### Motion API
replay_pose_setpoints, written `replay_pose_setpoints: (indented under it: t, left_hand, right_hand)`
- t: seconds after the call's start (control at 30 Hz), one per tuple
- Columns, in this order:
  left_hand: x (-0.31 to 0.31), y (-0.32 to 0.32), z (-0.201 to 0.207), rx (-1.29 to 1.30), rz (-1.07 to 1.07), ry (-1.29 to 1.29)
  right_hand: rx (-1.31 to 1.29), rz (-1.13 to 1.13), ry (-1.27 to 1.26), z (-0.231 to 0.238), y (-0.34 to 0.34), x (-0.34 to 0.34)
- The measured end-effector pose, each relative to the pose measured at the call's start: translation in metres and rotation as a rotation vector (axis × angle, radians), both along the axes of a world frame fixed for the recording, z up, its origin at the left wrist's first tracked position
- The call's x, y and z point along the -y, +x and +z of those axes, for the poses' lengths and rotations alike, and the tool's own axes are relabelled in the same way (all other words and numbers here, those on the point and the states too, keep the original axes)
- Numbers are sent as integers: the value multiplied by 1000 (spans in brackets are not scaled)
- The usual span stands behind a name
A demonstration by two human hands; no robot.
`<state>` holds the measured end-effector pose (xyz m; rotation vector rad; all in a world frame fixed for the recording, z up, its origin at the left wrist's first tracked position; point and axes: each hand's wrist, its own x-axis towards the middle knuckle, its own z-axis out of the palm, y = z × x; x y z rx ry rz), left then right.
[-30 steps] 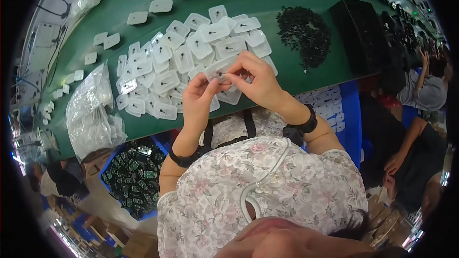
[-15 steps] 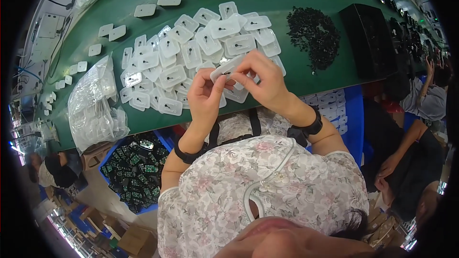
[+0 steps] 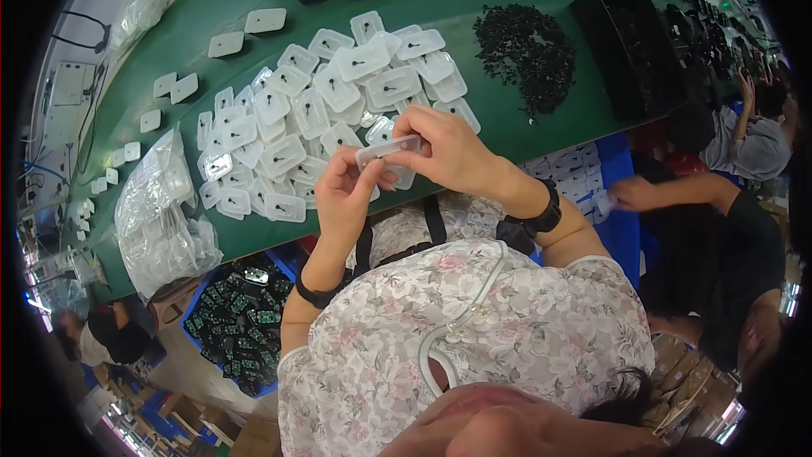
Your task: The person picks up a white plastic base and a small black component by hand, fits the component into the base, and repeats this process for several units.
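Note:
Both my hands hold one translucent white plastic cover [image 3: 388, 151] above the table's near edge. My left hand [image 3: 345, 190] pinches its left end between thumb and fingers. At its right end my right hand [image 3: 446, 151] grips it, thumb underneath and fingers over the top. The cover is tilted, its long edge toward me; fingers hide parts of it. Just beyond lies a heap of similar covers [image 3: 310, 112], many with a small black piece in the middle. A pile of small black parts [image 3: 526, 55] lies to the right.
A clear plastic bag [image 3: 152, 211] sits at the table's left edge. Blue bins hold circuit boards [image 3: 241, 322] and more white covers [image 3: 571, 171]. A black box [image 3: 630, 55] stands at the right. White blocks [image 3: 266, 20] line the far side. A co-worker's hand [image 3: 636, 194] reaches into the right bin.
My hands have come slightly nearer and left with the cover, which now shows more edge-on. The view has shifted. The co-worker's hand has moved to the right bin.

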<state>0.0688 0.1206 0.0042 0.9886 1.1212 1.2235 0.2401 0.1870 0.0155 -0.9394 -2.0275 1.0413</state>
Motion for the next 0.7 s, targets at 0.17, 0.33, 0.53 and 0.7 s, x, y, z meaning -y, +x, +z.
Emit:
replay_pose_setpoints:
  t: [0.17,0.33,0.53,0.7]
  left_hand:
    - [2,2,-5,60,-61,-46]
    - [1,-12,-7,-41,48,56]
    - [4,-24,-11,-147,114,22]
    - [-2,-10,-13,-131,66,15]
  right_hand:
    - [-172,63,-330,-18,14,-1]
    - [-174,-349,-307,-30,63,-14]
    - [24,-579,-282,-34,103,-13]
    - [147,-615,-131,-49,87,-14]
